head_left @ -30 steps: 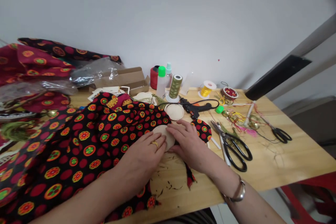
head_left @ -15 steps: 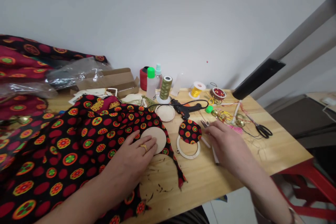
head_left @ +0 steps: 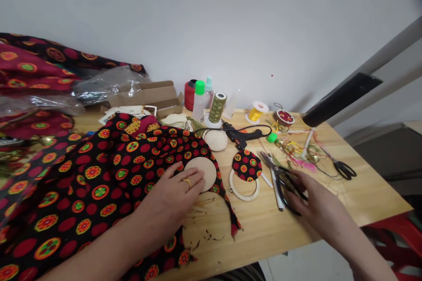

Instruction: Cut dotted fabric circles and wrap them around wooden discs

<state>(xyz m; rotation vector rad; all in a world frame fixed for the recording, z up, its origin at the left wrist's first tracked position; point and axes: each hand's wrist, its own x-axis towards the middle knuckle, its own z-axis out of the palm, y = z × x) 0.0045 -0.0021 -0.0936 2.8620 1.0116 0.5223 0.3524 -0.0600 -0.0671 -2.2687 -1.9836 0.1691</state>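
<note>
My left hand (head_left: 178, 193) lies flat, fingers stretched out, on a plain round disc (head_left: 207, 166). Under that disc spreads a black cloth (head_left: 125, 180) printed with red, orange and green circles; its right edge is cut into a curve ending in a narrow strip. My right hand (head_left: 318, 204) has its fingers at the handle loops of black-handled scissors (head_left: 280, 171), whose blades point away to the left. Between the hands, a disc covered in the same print (head_left: 246, 165) overlaps a pale ring with a small loop (head_left: 243, 193).
Behind stand a green-capped bottle (head_left: 199, 101), an olive thread cone (head_left: 217, 109) and a yellow spool (head_left: 257, 112). A black glue gun (head_left: 242, 137) lies before them. Other scissors (head_left: 344, 169) lie rightward beside tangled cords and bells. A slim white stick (head_left: 278, 193) lies by the scissors.
My right hand has drawn back from near the scissors' blades to their handles, uncovering more of them. The left hand stays on the plain disc. The whole view has shifted slightly.
</note>
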